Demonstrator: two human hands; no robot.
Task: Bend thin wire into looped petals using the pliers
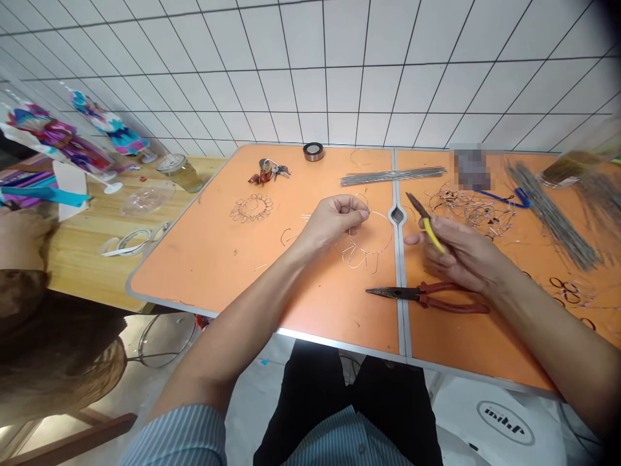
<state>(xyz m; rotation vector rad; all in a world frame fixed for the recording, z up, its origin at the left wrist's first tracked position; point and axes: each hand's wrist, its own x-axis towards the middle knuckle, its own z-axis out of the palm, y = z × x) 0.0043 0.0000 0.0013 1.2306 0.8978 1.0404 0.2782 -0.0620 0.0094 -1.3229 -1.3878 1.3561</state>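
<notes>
My left hand (334, 221) is closed in a pinch on a thin wire ring (372, 252) with several petal-like loops along its lower left edge. The ring hangs just above the orange table. My right hand (458, 249) grips small yellow-handled pliers (433, 234), their dark narrow jaws pointing up and left, apart from the ring. Below that hand lies a pair of red-handled long-nose pliers (422, 293), across the metal seam. To the left of my left hand, a wire ring with loops all round (251, 208) rests on the table.
At the back are a bundle of straight wires (392, 175), a black tape roll (313, 152) and a small red-and-silver ornament (268, 171). Tangled wire pieces (478, 207) and more straight wires (553, 213) lie right. Another person's arm (22, 239) is at the wooden table (92, 272) left.
</notes>
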